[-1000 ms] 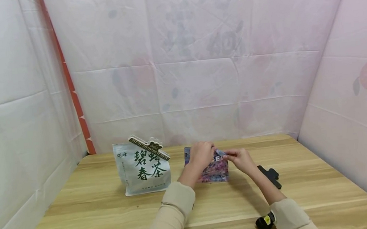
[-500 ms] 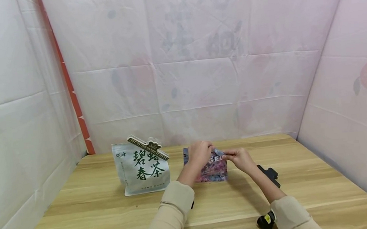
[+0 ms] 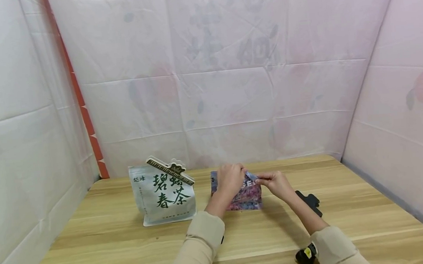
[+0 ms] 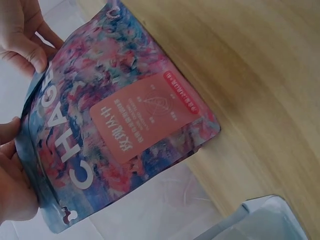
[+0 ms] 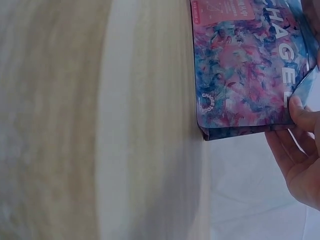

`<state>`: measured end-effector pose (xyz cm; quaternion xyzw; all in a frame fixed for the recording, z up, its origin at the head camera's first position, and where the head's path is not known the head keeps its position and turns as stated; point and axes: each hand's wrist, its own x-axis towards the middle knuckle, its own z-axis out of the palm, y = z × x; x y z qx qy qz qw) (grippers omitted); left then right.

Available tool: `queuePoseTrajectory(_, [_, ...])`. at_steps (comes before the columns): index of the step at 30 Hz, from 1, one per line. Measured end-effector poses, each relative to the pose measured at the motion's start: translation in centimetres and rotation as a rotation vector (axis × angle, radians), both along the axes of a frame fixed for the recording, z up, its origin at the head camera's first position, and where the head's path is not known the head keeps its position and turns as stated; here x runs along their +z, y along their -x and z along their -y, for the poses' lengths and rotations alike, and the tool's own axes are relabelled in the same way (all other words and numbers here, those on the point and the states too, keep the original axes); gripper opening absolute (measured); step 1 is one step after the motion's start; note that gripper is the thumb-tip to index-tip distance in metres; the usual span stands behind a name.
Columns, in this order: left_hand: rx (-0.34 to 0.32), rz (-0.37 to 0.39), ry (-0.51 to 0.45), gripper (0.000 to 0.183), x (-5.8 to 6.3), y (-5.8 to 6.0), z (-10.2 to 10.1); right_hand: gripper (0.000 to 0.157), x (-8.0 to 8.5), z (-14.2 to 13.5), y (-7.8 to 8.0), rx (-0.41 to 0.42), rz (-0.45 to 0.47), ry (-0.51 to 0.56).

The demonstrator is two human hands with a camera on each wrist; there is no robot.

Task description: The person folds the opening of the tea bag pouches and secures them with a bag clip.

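A colourful pink-and-blue foil pouch (image 3: 248,196) with white lettering stands on the table. My left hand (image 3: 231,181) grips its top edge from the left; in the left wrist view those fingers (image 4: 14,187) curl over the bluish upper rim. At the pouch's top right corner my right hand (image 3: 278,185) pinches a flap that is folded down over the front. The right wrist view shows the thumb (image 5: 302,116) on the front and the fingers behind the pouch (image 5: 235,75). My left hand covers part of the lettering in the head view.
To the left stands a pale tea bag (image 3: 166,205) with green characters, a wide ruler-patterned clip (image 3: 170,171) slanted across its top right corner. A black clip (image 3: 309,203) lies right of the pouch. White cloth (image 3: 227,97) hangs behind the wooden table (image 3: 131,256).
Both hands keep their hold on the pouch and have hardly moved. The view has shifted very slightly.
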<state>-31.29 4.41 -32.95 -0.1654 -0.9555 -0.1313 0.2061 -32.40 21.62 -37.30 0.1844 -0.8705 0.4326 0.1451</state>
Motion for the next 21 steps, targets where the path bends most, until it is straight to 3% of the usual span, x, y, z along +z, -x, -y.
queuePoseTrajectory(6, [-0.013,-0.048,0.022,0.022,-0.44,-0.06,-0.16,0.015,-0.06,0.05,-0.04,-0.006,0.003,0.008])
queuePoseTrajectory(12, [0.019,-0.040,0.058,0.031,-0.62,-0.03,-0.31,0.017,0.03,0.05,-0.10,-0.003,0.022,0.022])
queuePoseTrajectory(21, [0.066,-0.056,0.048,0.025,-0.97,-0.02,-0.70,0.017,0.47,0.04,-0.45,0.010,0.042,-0.004])
